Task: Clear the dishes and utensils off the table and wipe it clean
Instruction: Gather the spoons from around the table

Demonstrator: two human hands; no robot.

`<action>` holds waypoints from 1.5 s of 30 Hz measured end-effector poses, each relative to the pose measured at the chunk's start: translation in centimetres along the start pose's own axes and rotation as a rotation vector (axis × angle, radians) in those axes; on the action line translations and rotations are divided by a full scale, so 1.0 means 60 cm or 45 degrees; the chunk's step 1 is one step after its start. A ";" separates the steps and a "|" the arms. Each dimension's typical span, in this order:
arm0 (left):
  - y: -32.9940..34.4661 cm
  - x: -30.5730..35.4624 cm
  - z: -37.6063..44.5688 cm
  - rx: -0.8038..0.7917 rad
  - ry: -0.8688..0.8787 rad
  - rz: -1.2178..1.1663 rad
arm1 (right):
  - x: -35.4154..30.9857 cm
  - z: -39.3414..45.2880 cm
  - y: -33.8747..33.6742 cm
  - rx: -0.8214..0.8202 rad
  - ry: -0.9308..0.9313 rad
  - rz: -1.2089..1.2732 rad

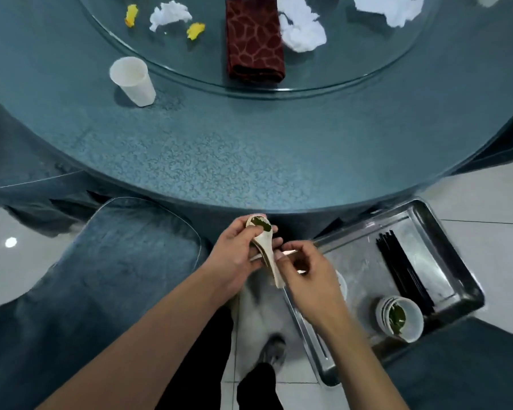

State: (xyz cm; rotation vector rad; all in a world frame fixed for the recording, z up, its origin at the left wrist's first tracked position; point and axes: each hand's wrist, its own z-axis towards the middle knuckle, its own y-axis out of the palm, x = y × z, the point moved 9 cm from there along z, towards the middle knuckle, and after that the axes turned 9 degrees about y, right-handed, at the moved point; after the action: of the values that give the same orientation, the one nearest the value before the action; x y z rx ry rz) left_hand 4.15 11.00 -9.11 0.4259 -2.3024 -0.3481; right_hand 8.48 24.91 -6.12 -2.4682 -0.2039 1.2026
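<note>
My left hand grips a small stack of cream ceramic soup spoons below the table's near edge; green leaf scraps lie in the top spoon's bowl. My right hand pinches a thin pale stick-like item beside the spoon handles; what it is I cannot tell. On the round teal table stands a white paper cup. The glass turntable carries a folded dark red cloth, crumpled white tissues and yellow scraps.
A steel tray sits low at the right, holding black chopsticks and stacked white bowls with green scraps. Teal-covered chairs stand at the left and at the lower right. Tiled floor and my shoe lie below.
</note>
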 end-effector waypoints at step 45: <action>0.069 -0.497 0.194 -0.501 0.228 1.767 | 0.620 0.143 -0.098 0.311 0.396 -0.219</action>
State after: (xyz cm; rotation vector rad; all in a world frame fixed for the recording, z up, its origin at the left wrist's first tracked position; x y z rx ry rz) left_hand 14.56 28.19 -34.40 -1.2326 -1.7709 -0.0257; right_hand 25.12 43.60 -35.52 -2.3284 -0.1671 0.7157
